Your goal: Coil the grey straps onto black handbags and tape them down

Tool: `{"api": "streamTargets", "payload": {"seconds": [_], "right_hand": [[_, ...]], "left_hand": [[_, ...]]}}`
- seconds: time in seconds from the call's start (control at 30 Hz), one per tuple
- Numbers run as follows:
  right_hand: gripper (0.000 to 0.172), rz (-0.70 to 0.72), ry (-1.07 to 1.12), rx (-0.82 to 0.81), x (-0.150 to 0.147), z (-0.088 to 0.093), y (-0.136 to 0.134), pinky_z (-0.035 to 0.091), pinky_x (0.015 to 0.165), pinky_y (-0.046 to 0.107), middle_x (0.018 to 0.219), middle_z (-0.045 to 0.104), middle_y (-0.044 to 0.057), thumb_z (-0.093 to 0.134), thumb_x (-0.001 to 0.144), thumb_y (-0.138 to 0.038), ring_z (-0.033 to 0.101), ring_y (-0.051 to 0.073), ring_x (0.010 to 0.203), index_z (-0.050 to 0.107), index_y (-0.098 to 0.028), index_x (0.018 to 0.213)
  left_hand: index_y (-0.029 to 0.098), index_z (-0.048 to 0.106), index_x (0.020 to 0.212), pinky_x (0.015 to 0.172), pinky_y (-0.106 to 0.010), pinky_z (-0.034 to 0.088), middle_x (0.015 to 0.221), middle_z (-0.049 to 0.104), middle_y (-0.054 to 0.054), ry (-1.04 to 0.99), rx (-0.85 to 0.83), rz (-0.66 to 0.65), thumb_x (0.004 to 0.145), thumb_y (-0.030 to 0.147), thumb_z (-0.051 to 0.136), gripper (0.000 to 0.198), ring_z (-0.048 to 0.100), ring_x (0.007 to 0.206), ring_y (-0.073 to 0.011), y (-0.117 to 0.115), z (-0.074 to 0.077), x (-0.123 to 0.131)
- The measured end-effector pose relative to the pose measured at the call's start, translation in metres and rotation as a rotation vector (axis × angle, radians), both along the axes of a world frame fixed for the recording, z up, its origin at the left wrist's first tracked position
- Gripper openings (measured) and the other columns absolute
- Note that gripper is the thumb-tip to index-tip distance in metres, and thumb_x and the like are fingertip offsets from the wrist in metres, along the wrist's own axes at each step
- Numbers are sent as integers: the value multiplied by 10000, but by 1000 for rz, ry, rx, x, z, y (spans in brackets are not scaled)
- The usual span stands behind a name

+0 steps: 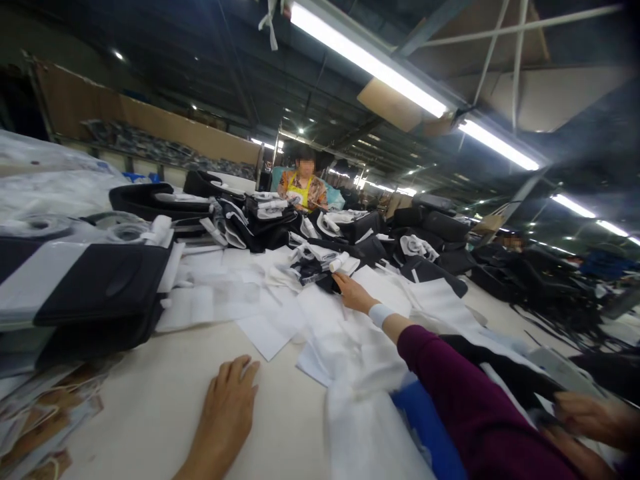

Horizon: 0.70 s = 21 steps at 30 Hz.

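Black bundle (325, 283) among white sheets (273, 327) — likely light, soft, best pinched at its near edge — meets the fingertips of the right hand (355, 294), whether clamped I cannot tell, while the left hand (227, 403) rests on the table (285, 427), fingers loosely together.

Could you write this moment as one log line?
left hand: on pale table | right hand: touching black-and-white bundle | nearby: white sheets | ahead: co-worker in yellow apron

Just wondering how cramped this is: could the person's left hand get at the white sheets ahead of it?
Probably yes: the left hand appears to rest on the tabletop, and nothing visible stands between it and the nearest white sheets.
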State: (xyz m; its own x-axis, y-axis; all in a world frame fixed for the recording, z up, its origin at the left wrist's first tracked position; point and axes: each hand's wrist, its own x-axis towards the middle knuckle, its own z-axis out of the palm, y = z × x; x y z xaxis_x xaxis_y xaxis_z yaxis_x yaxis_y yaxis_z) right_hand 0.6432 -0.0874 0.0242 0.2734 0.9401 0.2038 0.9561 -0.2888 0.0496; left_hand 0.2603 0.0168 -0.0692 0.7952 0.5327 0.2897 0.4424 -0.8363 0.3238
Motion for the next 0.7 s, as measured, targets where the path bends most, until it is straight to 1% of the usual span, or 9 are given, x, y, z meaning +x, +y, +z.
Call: {"api": "streamTargets", "payload": {"seconds": [0.1,0.17,0.33,0.47,0.57,0.7], "right_hand": [[826,16,-92,-25,11,-8,9,242,1162,472,1469,364,239,516,662,-42,304,316,1370,304,8,1458],[845,24,-150,-38,16,-10,12,216,1162,477,1450,380,237,546,657,-79,303,335,1350,298,16,1458],[844,34,-264,-72,25,-14,18,235,1126,457,1450,385,219,570,688,-139,321,332,1312,285,-19,1473],[819,28,-349,-70,29,-18,23,213,1113,459,1457,389,202,571,709,-134,313,335,1313,297,-58,1477],[740,28,-416,-50,29,-21,25,191,1111,457,1452,401,199,552,751,-124,306,330,1316,339,-70,1457],[556,25,-499,-24,30,-25,27,194,1093,457,1391,476,194,489,831,-103,343,320,1273,443,-73,1385]], "left_hand": [[174,599,1237,942,-407,421,1293,556,-109,-6,23,-1,908,115,396,391,466,1162,-268,-1,-1,0],[176,605,1232,936,-413,426,1290,559,-111,-14,39,3,907,110,390,395,473,1151,-270,0,-3,1],[172,606,1242,921,-427,436,1288,563,-114,-14,34,-19,909,136,390,399,478,1139,-278,0,-3,0],[165,608,1250,925,-432,435,1295,562,-119,7,15,-10,908,137,383,410,470,1147,-282,-2,1,0],[165,607,1258,931,-439,430,1304,561,-122,23,8,-8,905,133,382,420,464,1152,-287,-3,2,0],[173,604,1267,935,-456,418,1310,560,-119,43,7,5,903,124,369,436,463,1144,-294,-4,2,0]]}}
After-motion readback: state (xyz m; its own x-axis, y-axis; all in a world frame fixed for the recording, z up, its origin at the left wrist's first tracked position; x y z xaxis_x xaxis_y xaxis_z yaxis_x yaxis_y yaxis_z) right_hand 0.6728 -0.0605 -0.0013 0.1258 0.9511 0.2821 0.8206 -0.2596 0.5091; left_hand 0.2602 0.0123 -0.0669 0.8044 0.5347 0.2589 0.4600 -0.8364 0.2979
